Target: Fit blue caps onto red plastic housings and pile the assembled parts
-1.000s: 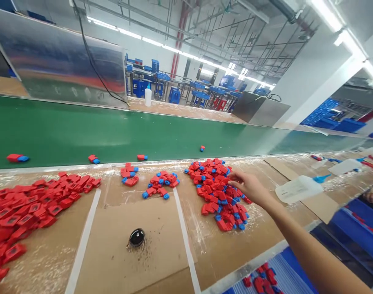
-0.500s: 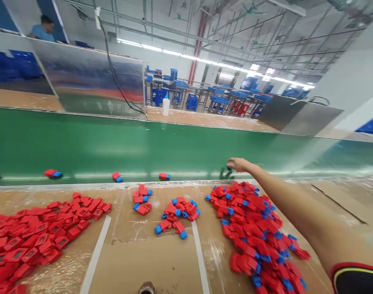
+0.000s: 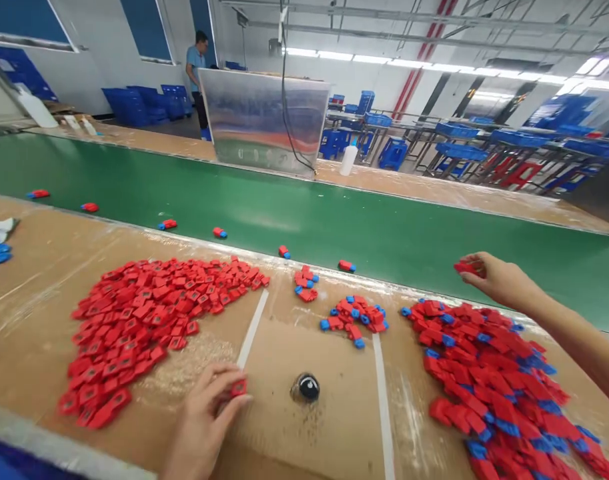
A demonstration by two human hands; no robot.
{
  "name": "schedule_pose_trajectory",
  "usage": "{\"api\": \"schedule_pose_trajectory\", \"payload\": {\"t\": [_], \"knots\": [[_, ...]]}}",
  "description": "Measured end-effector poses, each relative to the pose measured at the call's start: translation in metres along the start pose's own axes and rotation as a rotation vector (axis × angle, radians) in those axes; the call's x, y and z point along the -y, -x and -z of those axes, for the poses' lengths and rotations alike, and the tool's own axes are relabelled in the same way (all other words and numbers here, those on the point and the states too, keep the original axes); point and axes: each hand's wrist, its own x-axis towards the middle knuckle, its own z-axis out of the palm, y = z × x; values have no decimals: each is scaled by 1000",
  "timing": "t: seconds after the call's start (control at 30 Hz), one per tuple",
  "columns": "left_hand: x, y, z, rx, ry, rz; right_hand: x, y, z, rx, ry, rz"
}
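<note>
Left hand (image 3: 209, 407): red block (image 3: 239, 388), pinched
Right hand (image 3: 501, 280): red piece (image 3: 464, 267) pinched by belt's near edge (image 3: 399, 280); if I slacken, might drop

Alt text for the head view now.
The left hand holds a red piece over a brown worktop; the right hand holds another near a green belt. A red pile lies left, a red-blue pile right, a black dome between.
</note>
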Motion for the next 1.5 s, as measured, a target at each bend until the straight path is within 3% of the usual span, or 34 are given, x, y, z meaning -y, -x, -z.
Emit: {"api": "schedule_pose_trajectory", "payload": {"t": [0.07, 0.23, 0.3, 0.4, 0.67, 0.83, 1.0, 1.2, 1.5], "knots": [[1, 3, -16, 103, 62, -8, 41, 39, -6, -38, -72, 66], [0, 26, -41, 293, 167, -14, 178, 142, -37, -135, -358, 280], [-2, 35, -46, 320, 198, 16, 221, 165, -51, -121, -413, 321], [-7, 42, -48, 346, 197, 34, 255, 176, -67, -124, -402, 364], [-13, 45, -50, 385, 265, 43, 267, 164, -73, -71, -310, 495], [-16, 49, -53, 396, 308, 43, 268, 161, -72, -26, -256, 524], [-15, 47, -58, 437, 406, 125, 266, 158, -66, -43, -292, 521], [-8, 42, -61, 501, 529, 165, 272, 175, -55, -27, -455, 489], [-11, 43, -57, 571, 400, 68, 285, 197, -63, 116, -542, 488]]}}
